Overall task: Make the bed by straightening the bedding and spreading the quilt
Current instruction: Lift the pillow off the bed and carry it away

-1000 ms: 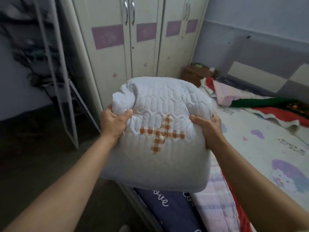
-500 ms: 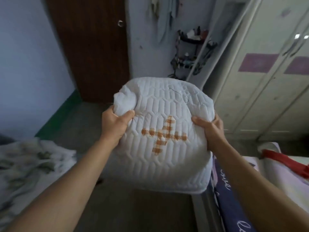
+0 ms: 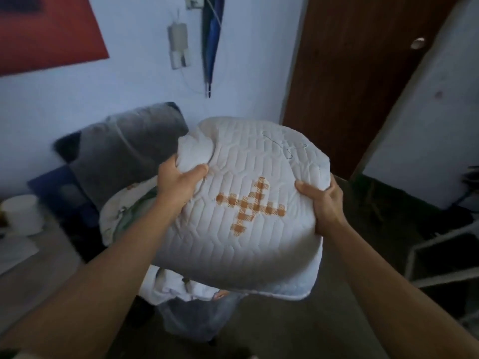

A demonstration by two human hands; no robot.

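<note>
White quilted pillow held in air at centre, gripped by both hands: left hand fingers curled into far-left corner, right hand fingers wrapped round right edge. Bed not seen. Task judged early: bedding heaped at left, quilt spreading left to do.

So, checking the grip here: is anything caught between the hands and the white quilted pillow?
Nothing visible. The left hand pinches the white quilted pillow at its upper left corner, the right hand grips its right edge, both bare on the fabric.
</note>
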